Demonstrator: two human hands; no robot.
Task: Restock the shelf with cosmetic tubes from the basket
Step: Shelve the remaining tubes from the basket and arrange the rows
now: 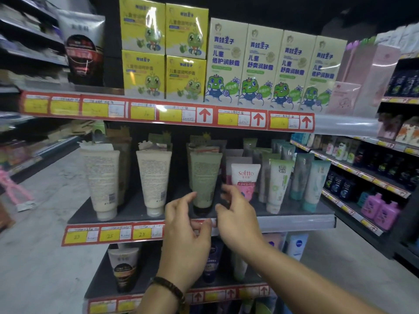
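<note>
Shelf point(131, 211): dark deck carrying tubes that stand upright on their caps, in rows running front to back.
- Two cream tubes point(102, 182) point(154, 180) at left, printed backs outward, well apart.
- Pale green tube point(205, 177) with a dark cap at centre front, back outward, near the deck edge.
- White and pink "Softto" tube point(246, 177) just right of it, set further back.
- White-green tube point(277, 184) and teal tubes point(316, 184) at right.

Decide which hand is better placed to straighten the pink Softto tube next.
Probably right. The right hand hovers just beside the Softto tube. The left hand sits on the far side of the green tube, which stands between.
</note>
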